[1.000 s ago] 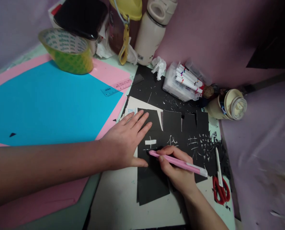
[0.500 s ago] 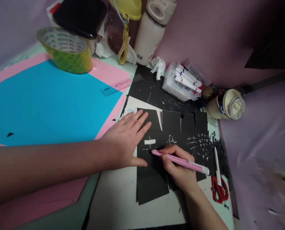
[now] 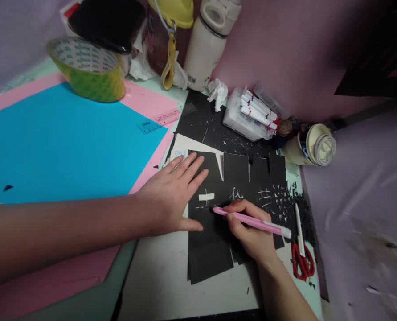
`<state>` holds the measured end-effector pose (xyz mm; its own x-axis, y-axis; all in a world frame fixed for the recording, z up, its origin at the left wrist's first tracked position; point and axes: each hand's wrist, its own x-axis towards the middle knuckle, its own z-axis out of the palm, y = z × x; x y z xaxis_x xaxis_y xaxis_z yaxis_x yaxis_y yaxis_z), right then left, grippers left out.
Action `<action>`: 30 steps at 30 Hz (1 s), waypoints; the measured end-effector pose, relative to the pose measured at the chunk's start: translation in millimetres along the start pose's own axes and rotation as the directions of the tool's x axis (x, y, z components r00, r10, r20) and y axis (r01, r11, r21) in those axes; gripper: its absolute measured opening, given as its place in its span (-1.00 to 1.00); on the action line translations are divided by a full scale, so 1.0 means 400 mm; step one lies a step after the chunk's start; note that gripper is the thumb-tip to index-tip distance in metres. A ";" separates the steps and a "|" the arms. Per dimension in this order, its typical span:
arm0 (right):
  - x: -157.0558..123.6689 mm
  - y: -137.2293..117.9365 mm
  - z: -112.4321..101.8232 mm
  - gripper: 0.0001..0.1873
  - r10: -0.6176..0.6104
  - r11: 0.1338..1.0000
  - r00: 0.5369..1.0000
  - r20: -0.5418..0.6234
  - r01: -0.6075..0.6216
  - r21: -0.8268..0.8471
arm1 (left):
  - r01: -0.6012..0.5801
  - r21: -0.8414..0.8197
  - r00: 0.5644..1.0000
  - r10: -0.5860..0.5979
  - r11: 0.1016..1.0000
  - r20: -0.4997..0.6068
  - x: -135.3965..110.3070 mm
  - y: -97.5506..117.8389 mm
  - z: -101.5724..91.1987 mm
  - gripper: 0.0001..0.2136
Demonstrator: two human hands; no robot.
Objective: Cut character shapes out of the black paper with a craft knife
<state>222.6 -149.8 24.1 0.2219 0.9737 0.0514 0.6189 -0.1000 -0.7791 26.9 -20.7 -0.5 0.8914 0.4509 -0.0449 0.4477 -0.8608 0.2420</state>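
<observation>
My left hand lies flat with fingers spread on the leftmost black paper strip, its fingertips near the strip's upper part. A pink pen-shaped craft knife is pinched in my right hand, its dark tip touching that strip just below a white cut-out slot. More black strips overlap to the right, bearing white character strokes; my right hand partly covers them. Beneath the strips is a pale board.
Red-handled scissors lie at right beside black paper scraps. Behind are a marker box, crumpled tissue, a white bottle and a clear ruler. Blue paper and a green-yellow tape roll are at left.
The whole view has shifted slightly. The knife tip has moved a little to the right along the line below the slot; my left hand stays in place on the strip.
</observation>
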 end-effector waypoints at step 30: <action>0.003 0.045 -0.017 -0.89 -0.016 0.991 1.000 -0.008 0.017 0.129 | 0.003 -0.004 1.000 -0.003 1.000 -0.014 0.000 0.000 0.005 0.08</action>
<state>239.3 -151.8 14.3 0.2175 0.9736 0.0689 0.5199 -0.0558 -0.8524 27.2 -21.3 -2.4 0.8890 0.4568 -0.0317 0.4499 -0.8586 0.2456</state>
